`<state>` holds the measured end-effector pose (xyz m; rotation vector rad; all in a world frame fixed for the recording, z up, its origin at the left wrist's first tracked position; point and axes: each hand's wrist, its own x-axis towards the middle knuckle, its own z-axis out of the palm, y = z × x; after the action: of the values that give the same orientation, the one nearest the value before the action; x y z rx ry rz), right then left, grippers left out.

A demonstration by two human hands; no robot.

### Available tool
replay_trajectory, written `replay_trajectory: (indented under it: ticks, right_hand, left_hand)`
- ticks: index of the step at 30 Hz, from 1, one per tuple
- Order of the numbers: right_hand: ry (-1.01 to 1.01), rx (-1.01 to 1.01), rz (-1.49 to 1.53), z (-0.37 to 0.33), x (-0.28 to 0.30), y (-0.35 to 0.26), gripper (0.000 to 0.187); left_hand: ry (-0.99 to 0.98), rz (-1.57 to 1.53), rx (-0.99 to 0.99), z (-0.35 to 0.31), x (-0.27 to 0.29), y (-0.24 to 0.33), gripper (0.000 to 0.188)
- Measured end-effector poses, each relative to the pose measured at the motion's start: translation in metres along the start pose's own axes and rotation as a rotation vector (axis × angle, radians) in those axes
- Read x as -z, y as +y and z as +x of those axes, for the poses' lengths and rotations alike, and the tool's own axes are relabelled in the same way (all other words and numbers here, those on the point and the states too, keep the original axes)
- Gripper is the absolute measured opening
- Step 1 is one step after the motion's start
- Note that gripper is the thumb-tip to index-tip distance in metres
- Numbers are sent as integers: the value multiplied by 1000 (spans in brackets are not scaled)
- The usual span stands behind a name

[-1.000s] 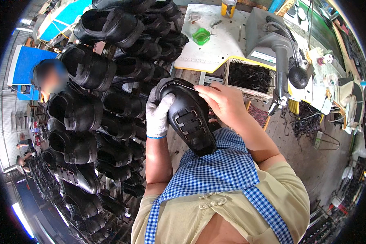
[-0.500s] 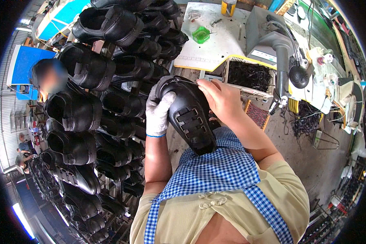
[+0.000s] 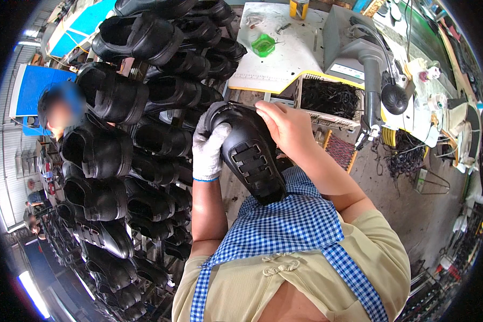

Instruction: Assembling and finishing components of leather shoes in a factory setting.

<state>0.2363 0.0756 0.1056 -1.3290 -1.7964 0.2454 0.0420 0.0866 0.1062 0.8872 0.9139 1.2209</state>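
My left hand (image 3: 211, 144), in a white glove with a blue cuff edge, grips a black shoe (image 3: 241, 134) by its upper end. The thumb presses on the smooth black surface. Buckled straps cross the shoe's middle, and its lower end rests against my blue-and-white checked apron (image 3: 282, 225). My bare right hand (image 3: 290, 126) is at the shoe's upper right edge, with thumb and forefinger pinched together. What the pinch holds is too small to make out, and the other fingers are curled partly out of sight.
Racks of black shoes (image 3: 139, 40) rise close on my left, with a person (image 3: 63, 107) beyond. Ahead stands a white table (image 3: 282, 35) with a green ashtray-like dish (image 3: 263, 45) and a grey machine (image 3: 354, 48). A crate (image 3: 333, 96) of black scraps sits below its edge.
My right hand has shifted slightly left and up along the shoe's edge. A thin line seen at its fingertips earlier is hardly visible now. My left hand keeps its hold.
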Motion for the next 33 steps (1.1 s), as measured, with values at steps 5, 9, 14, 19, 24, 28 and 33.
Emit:
replay_trajectory:
  ticks: [5, 9, 14, 19, 24, 28, 33]
  right_hand:
    - [-9, -22, 36, 0, -4, 4, 18]
    - [-22, -55, 85, -1, -7, 9, 18]
    - [-65, -88, 176, -2, -5, 11, 18]
    - [-237, -98, 291, 3, 28, 21, 20]
    - [-291, 102, 81, 23, 71, 11, 28]
    - [-332, 268, -11, 44, 84, 2, 27]
    - [-406, 391, -82, 59, 94, 2, 27]
  left_hand:
    - [9, -9, 6, 0, 1, -3, 51]
    - [7, -26, 8, 2, 3, -8, 51]
    - [32, -31, 28, 3, 2, -12, 51]
    - [37, 10, 18, 6, -1, -9, 51]
    - [-5, 67, 18, 6, -14, -1, 49]
    - [-90, 63, 24, 6, -29, 14, 49]
    - [-137, 103, 48, 5, -34, 16, 50]
